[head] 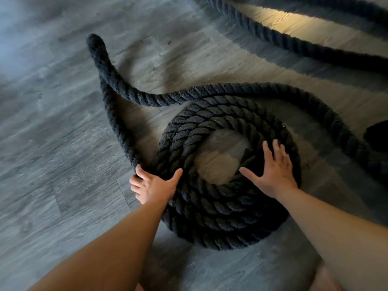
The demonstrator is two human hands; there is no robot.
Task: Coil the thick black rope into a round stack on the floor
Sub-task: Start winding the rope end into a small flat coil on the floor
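Observation:
A thick black twisted rope lies partly wound into a round stack point(210, 206) on the grey wood floor, with bare floor showing in its middle. My left hand point(152, 185) grips the loose strand point(113, 106) at the stack's left edge, fingers curled under it and thumb on top. That strand rises to a raised bend at the upper left, then sweeps right around the far side of the stack. My right hand point(275, 166) rests flat on the right side of the coil with its fingers spread.
More of the same rope point(294, 42) trails across the floor at the top right, beside a bright patch of light. A dark object point(378, 135) sits at the right edge. Grey plank flooring point(52, 143) spreads to the left.

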